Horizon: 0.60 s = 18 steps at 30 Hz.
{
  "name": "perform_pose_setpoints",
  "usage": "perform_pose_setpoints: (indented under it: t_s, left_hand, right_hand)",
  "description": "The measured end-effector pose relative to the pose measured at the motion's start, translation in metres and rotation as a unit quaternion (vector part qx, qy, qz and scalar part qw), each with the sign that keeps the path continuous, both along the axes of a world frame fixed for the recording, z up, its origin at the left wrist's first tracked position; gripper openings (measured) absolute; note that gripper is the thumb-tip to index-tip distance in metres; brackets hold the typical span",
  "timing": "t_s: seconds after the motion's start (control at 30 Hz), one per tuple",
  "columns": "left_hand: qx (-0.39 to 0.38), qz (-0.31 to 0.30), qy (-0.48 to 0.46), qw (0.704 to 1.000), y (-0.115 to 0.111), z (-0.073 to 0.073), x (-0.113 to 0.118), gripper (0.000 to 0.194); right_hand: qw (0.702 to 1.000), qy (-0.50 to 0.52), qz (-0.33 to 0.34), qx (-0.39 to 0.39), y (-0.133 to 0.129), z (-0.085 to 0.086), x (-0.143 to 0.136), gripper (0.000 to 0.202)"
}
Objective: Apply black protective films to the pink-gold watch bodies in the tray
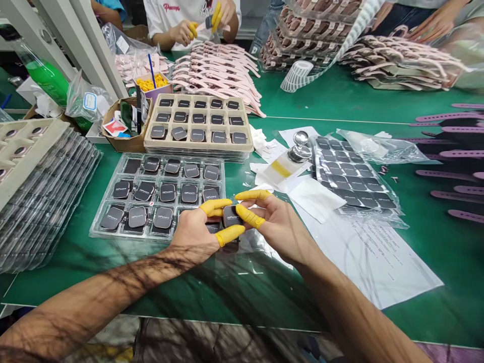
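A square smartwatch body (231, 216) with a black printed face is pinched between both hands, just right of a clear plastic tray (130, 236). My left hand (196, 232) grips it from the left, with yellow finger cots on thumb and index finger. From the right, my right hand (283, 224) closes on its edge with yellow-covered fingertips. Similar watch bodies fill most of the clear tray's pockets; a flat dark square (132, 166) shows in its back left pocket. My left hand covers the tray's front right corner. Dark strands blur across the lower view.
A beige tray (198, 146) of watch bodies lies behind, with stacked trays (49, 201) at left. A pump bottle (283, 166), white wipes (317, 196), bagged black film squares (357, 176) and a printed sheet (381, 262) lie right. Across the table, a co-worker's gloved-finger hands (185, 33) work.
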<state>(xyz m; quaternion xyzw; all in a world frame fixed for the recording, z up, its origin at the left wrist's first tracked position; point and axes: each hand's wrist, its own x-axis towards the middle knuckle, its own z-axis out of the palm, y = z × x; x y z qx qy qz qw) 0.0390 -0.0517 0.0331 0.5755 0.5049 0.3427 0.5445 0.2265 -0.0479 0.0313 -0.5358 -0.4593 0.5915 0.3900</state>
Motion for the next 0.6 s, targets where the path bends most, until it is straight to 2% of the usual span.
perform_pose_setpoints:
  t_s: [0.17,0.3,0.37,0.5,0.6]
  left_hand:
    - [0.013,0.014,0.020,1.000,-0.0001,0.0003,-0.0009,0.028]
    - [0.054,0.020,0.127,0.990,0.0013,0.0012,-0.0035,0.032]
    - [0.058,0.023,0.127,0.990,0.0023,0.0004,-0.0046,0.034]
    - [0.052,0.018,0.061,0.997,0.0026,-0.0012,-0.0063,0.046]
    - [0.068,0.016,0.062,0.996,0.0012,-0.0014,-0.0072,0.049]
  right_hand:
    - [0.998,-0.032,0.048,0.012,-0.0034,0.0023,-0.0004,0.043]
    - [0.998,-0.021,0.059,-0.022,-0.0040,-0.0019,0.0011,0.046]
    - [0.999,-0.008,0.041,-0.026,-0.0038,-0.0050,0.0006,0.044]
    - [0.999,0.003,-0.032,0.018,-0.0040,-0.0072,-0.0029,0.037]
    - [0.997,0.011,-0.066,0.039,-0.0048,-0.0054,-0.0051,0.039]
